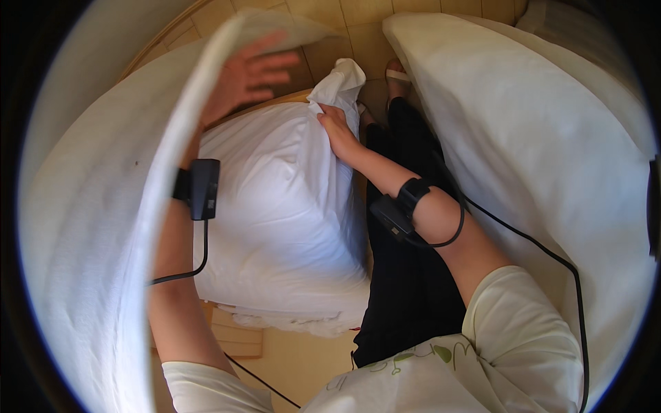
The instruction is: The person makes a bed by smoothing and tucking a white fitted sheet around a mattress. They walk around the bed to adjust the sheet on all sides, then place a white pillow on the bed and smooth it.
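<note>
My right hand (338, 131) pinches the edge of a white fitted sheet or similar cloth (338, 82) at the corner of a mattress (279, 206). The cloth is bunched above my fingers and hangs past the corner. My left hand (253, 75) is raised with its fingers spread, blurred and holding nothing that I can see. A large white sheet or cover (175, 118) rises beside it, and its edge hides part of my left forearm. The mattress beneath is wrapped in white fabric with creases running towards my right hand.
Another large white padded piece (496, 103) stands at the right, close to my legs (413, 232). A wooden bed edge (289, 98) shows beyond the mattress. Tiled floor (320, 20) lies at the top. A black cable (537, 240) trails from my right arm band.
</note>
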`<state>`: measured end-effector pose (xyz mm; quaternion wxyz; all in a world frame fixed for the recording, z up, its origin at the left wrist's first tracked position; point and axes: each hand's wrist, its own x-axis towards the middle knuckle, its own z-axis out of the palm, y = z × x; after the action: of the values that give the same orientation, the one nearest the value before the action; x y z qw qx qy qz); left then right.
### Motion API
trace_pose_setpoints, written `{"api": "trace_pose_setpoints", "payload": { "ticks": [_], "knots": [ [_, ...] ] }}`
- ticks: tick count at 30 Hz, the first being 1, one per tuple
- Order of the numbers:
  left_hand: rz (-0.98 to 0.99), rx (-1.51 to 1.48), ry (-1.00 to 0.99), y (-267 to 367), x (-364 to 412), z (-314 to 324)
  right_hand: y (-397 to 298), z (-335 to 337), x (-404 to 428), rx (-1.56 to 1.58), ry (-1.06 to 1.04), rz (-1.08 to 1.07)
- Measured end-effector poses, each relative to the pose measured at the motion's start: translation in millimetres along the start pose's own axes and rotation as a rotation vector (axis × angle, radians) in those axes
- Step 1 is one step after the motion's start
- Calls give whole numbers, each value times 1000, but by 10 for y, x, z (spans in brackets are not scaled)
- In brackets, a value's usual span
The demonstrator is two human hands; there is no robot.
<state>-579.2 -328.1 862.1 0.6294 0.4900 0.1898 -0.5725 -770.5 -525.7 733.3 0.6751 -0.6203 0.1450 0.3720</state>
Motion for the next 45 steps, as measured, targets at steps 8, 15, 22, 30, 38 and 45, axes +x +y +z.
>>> {"api": "trace_pose_setpoints", "payload": {
  "ticks": [8, 15, 22, 30, 38, 45],
  "knots": [
    [6, 369, 263, -55, 236, 10, -12, 14, -26, -114, 264, 202],
    [-517, 690, -147, -330, 704, 308, -73, -16, 4, -124, 238, 212],
    [-609, 794, -252, -582, 854, 16, -131, 28, 29, -184, 146, 259],
    [-375, 1240, -546, -828, 1054, -168, -161, 9, 104, -236, -32, 231],
    [-737, 959, -119, -627, 827, 143, -111, 22, 81, -60, -64, 225],
    [-467, 1103, -306, -566, 756, 165, -37, 33, 108, 45, -126, 211]
  ]
}}
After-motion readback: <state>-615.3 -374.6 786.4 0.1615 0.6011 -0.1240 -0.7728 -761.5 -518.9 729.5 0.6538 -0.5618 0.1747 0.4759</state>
